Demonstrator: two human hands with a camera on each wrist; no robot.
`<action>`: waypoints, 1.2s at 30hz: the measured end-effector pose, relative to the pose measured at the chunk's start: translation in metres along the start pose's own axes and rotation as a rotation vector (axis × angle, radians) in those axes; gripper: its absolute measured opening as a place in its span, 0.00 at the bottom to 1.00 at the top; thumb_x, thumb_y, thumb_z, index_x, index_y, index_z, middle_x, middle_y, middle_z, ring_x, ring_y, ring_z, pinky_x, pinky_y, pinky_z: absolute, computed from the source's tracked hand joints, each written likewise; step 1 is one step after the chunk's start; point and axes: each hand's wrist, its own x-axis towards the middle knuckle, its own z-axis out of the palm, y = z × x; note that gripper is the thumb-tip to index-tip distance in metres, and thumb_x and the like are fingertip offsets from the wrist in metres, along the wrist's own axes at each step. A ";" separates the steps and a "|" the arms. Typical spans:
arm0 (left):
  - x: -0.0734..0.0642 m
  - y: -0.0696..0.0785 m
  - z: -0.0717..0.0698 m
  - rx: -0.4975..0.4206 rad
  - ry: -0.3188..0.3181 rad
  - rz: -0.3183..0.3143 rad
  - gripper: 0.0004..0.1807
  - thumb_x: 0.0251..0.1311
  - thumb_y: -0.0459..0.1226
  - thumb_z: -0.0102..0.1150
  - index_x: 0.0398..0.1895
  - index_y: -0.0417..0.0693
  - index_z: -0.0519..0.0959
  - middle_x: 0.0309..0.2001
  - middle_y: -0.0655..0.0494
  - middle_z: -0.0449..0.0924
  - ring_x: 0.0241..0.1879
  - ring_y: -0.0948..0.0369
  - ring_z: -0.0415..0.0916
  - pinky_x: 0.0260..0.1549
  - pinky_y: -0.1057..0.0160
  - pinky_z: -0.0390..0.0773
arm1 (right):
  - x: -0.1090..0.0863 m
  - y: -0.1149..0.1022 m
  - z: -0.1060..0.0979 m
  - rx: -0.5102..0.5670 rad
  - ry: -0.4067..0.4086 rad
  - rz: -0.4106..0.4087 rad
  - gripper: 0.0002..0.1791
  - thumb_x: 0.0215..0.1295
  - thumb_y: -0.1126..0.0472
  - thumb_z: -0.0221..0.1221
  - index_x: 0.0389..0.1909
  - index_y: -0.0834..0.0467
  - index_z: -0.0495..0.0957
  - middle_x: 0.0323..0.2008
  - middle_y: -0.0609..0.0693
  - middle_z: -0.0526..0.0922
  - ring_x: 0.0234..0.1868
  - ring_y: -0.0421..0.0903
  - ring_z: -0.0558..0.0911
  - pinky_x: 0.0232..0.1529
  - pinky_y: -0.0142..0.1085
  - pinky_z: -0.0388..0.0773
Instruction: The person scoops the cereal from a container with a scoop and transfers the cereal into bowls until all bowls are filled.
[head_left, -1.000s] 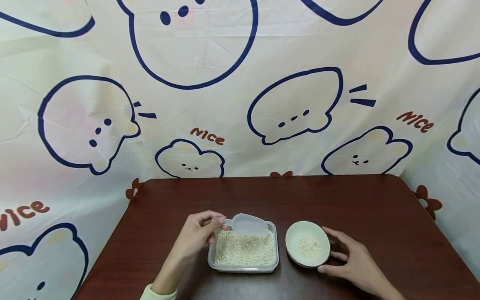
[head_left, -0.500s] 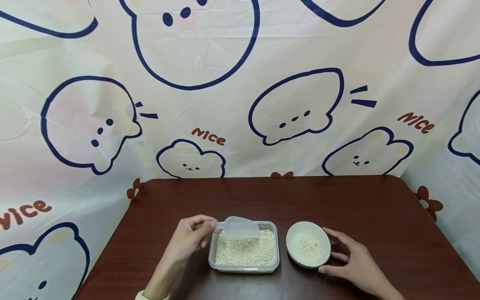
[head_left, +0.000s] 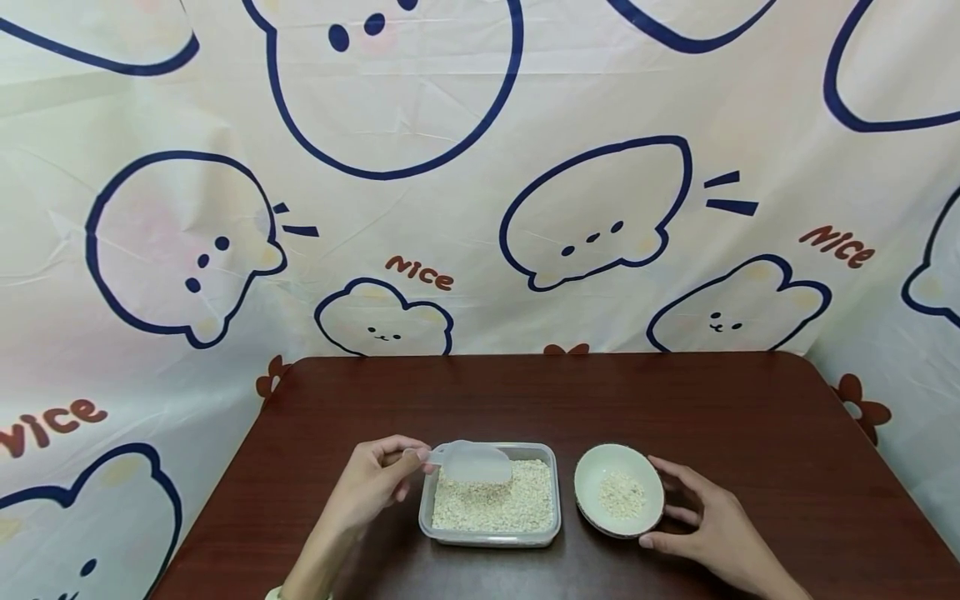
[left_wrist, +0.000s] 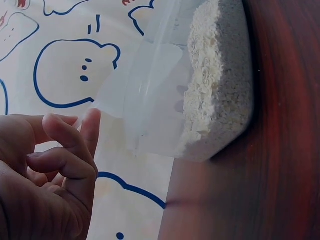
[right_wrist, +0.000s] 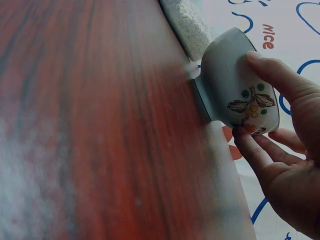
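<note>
My left hand (head_left: 378,481) pinches the handle of a translucent plastic scoop (head_left: 476,464) between thumb and fingers. The scoop's bowl is over the back left part of a clear plastic container (head_left: 492,540) filled with oat flakes (head_left: 517,504). Seen from the left wrist, the scoop (left_wrist: 167,65) shows through the container's wall and its tip lies near the oats (left_wrist: 220,75). To the right, a small ceramic bowl (head_left: 591,492) holds a little heap of flakes. My right hand (head_left: 708,521) grips its right side; the right wrist view shows a leaf-and-berry print on the bowl (right_wrist: 225,70).
All this stands on a dark reddish-brown table (head_left: 600,400). Behind it hangs a pale cloth (head_left: 465,208) with blue cartoon outlines, which also covers both sides. A gap of bare tabletop separates the container from the bowl.
My left hand has drawn the scoop leftward and lowered it, from the container's back right to its back left. The right hand and bowl have stayed in place.
</note>
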 end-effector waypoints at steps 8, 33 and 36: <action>-0.001 -0.002 0.002 0.001 -0.020 0.008 0.13 0.72 0.35 0.66 0.51 0.32 0.86 0.38 0.42 0.92 0.17 0.68 0.66 0.20 0.72 0.68 | 0.001 0.000 -0.001 0.014 -0.013 0.015 0.55 0.47 0.57 0.85 0.78 0.53 0.70 0.70 0.63 0.76 0.60 0.21 0.77 0.50 0.30 0.87; 0.001 -0.005 0.008 0.035 -0.053 0.045 0.12 0.73 0.32 0.64 0.49 0.30 0.85 0.37 0.38 0.92 0.17 0.68 0.66 0.20 0.72 0.68 | 0.000 0.001 0.001 -0.003 0.006 -0.015 0.55 0.47 0.58 0.86 0.77 0.54 0.70 0.69 0.63 0.78 0.59 0.21 0.78 0.49 0.30 0.88; 0.002 -0.006 0.010 0.046 -0.062 0.054 0.11 0.72 0.32 0.63 0.49 0.30 0.86 0.36 0.39 0.92 0.16 0.68 0.66 0.20 0.72 0.67 | -0.001 0.002 0.001 -0.003 0.007 -0.021 0.55 0.46 0.58 0.86 0.77 0.54 0.70 0.68 0.63 0.78 0.59 0.21 0.78 0.49 0.30 0.88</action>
